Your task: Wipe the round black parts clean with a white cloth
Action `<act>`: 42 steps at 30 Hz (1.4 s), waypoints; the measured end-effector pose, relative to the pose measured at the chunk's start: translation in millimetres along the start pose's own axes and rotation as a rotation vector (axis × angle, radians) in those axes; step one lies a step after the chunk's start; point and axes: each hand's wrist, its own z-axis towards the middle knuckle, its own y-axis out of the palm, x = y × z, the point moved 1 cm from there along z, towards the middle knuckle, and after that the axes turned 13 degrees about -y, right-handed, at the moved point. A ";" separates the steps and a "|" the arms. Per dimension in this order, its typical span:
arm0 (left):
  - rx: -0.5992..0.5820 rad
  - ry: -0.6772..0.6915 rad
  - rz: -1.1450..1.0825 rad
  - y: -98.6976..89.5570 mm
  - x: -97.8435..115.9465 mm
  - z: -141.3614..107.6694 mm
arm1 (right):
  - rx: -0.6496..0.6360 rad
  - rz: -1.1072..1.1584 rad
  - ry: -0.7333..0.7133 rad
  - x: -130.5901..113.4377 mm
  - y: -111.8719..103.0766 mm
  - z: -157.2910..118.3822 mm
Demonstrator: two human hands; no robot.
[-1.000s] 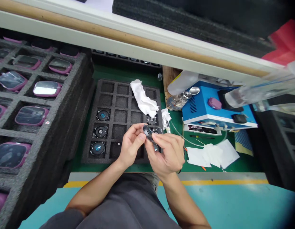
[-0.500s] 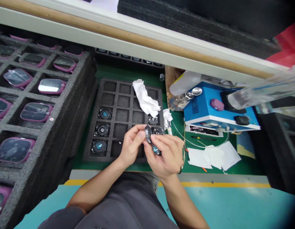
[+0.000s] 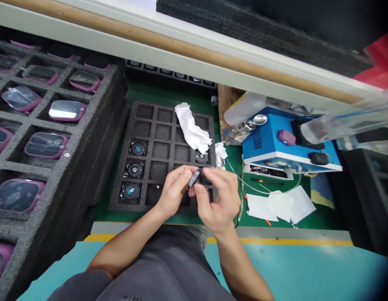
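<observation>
Over the right part of a grey foam tray (image 3: 118,196), a small dark round watch body (image 3: 194,177) is held up on edge, partly covered by fingers. My left hand (image 3: 173,190) pinches its left side between thumb and fingers. From the other side my right hand (image 3: 219,196) has its thumb and bent fingertips at the watch's edge, slightly blurred. Round watch bodies such as this watch (image 3: 130,191) lie in cells of the tray's left column. Another watch (image 3: 201,156) sits in the right column, below a crumpled white cloth (image 3: 191,127); others there are mostly hidden by my right hand.
Stacked foam trays (image 3: 96,121) with purple-rimmed square watches stand at the left. To the right are a metal-topped bottle (image 3: 239,131), a blue machine (image 3: 272,144) with a thin tube, and white paper sheets (image 3: 283,205). A shelf edge (image 3: 181,50) crosses above the bench.
The watch body has tilted in my fingers. My right hand's fingers have lifted and spread wider around it, while my left hand stays nearly in place.
</observation>
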 end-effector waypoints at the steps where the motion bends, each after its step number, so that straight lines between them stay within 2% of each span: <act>1: -0.003 -0.007 0.036 -0.3 -1.0 0.6 | -0.024 0.022 0.052 3.1 -1.8 1.8; 4: 0.021 -0.027 0.130 -1.6 -5.2 1.8 | -0.149 0.214 0.185 12.1 -6.5 5.3; 6: 0.047 0.025 0.209 -2.2 -6.9 1.4 | -0.170 0.375 0.285 16.2 -9.1 4.5; 8: 0.113 0.236 0.347 -2.6 -6.0 -0.6 | -0.117 0.466 0.393 18.5 -11.2 1.6; 11: 0.205 0.657 0.580 -1.8 -2.8 -5.4 | -0.050 0.531 0.478 19.2 -12.8 -2.9; 12: 0.208 0.743 0.631 -1.4 -2.4 -6.5 | -0.042 0.543 0.487 19.1 -13.0 -3.8; 14: 0.199 0.825 0.685 -1.0 -2.6 -7.6 | -0.031 0.550 0.492 18.8 -13.3 -4.8; 24: 0.206 0.890 0.685 -2.0 -3.6 -8.4 | -0.050 0.573 0.406 19.9 -11.7 -4.8; 30: 0.193 0.919 0.719 0.1 -1.5 -8.4 | -0.062 0.618 0.405 18.9 -11.9 -0.5; 36: 0.230 0.991 0.796 2.6 0.6 -9.2 | -0.081 0.549 0.348 15.1 -13.1 2.2; 42: 0.268 1.008 0.842 2.7 0.7 -10.3 | -0.077 0.504 0.369 11.6 -10.0 1.1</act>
